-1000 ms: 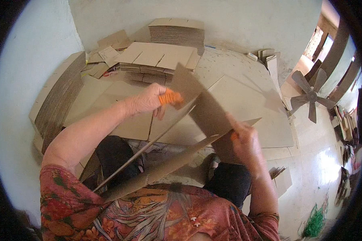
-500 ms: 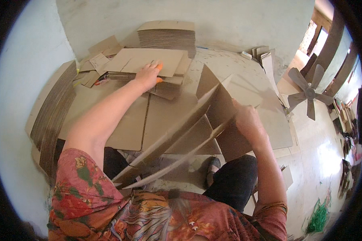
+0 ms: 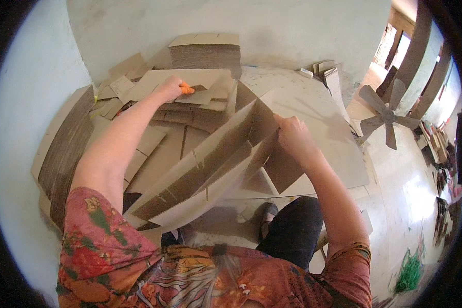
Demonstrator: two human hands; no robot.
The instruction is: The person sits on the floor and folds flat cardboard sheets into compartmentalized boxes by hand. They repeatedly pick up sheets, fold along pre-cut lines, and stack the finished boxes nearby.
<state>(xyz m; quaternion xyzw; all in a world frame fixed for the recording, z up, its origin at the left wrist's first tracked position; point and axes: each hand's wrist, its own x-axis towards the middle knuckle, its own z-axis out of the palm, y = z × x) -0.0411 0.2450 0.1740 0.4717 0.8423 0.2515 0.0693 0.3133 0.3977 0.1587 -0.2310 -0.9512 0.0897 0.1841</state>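
Note:
My right hand [image 3: 294, 137] is closed on the upper end of slotted cardboard divider pieces [image 3: 190, 164]. Long strips run from it down to the left toward my lap, crossed by upright panels near the hand. On the far side, my left hand [image 3: 173, 90], with orange covers on its fingertips, is closed at the edge of a cardboard sheet [image 3: 203, 96] over a low stack of flat cardboard [image 3: 190, 114]. The thumb side is partly hidden. Under my left forearm lies a tilted cardboard piece with a slit [image 3: 148, 146].
A tall pile of cardboard sheets [image 3: 204, 54] stands by the wall. Another long pile [image 3: 66, 149] curves along the left. Cardboard scraps [image 3: 120, 87] lie at the back left, folded pieces [image 3: 327, 72] at the back right. A fan [image 3: 389, 117] stands beyond the work surface [image 3: 333, 154].
My left hand has gone from resting flat on the stack to a closed grip, slightly left and farther away. My right hand has shifted left with the divider pieces, which have swung higher.

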